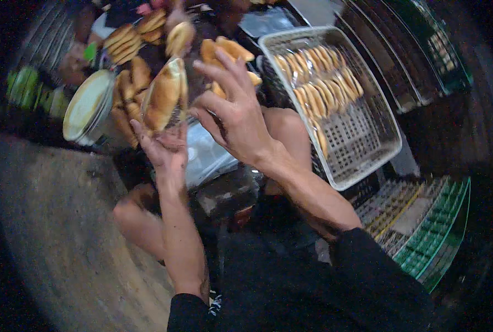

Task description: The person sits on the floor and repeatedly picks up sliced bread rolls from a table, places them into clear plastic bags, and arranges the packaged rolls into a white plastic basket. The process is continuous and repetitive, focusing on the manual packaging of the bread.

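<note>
My left hand [163, 143] holds a golden-brown filled bread roll [163, 97] upright from below, with a dark filling at its lower right edge. To its right my right hand [234, 108] is raised with fingers spread and holds nothing that I can see. More bread rolls [138, 76] lie just left of the held one. Other rolls [230, 47] lie beyond my right hand, partly hidden by it. Between my forearms a stack of clear plastic bags [207, 151] rests above my lap.
To the right stands a white plastic basket [369, 74] with rows of wrapped rolls [329, 95]. A whitish bucket [89, 106] stands at the left. Another person's hand [180, 20] is at the top near a roll. Green crates [429, 228] lie at the lower right.
</note>
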Motion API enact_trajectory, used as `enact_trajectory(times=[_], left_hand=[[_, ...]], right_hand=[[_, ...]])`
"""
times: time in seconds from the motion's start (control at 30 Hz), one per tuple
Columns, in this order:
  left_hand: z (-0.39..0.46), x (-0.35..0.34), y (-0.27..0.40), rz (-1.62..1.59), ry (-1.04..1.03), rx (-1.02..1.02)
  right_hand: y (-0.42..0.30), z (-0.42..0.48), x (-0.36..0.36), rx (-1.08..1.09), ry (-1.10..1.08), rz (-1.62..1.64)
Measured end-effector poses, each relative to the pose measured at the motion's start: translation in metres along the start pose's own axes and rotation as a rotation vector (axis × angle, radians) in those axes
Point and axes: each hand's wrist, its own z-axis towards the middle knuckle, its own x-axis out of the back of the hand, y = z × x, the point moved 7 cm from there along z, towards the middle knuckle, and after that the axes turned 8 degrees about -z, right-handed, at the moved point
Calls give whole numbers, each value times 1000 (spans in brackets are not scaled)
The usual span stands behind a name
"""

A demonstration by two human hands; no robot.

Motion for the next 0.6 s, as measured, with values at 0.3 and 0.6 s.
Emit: enact_trajectory(times=[0.3, 0.6], left_hand=[[1, -59, -103, 1006, -375, 172], [13, 85, -75, 2310, -330, 218]], right_hand=[[132, -68, 81, -540, -325, -313], [293, -247, 71, -1087, -545, -127]])
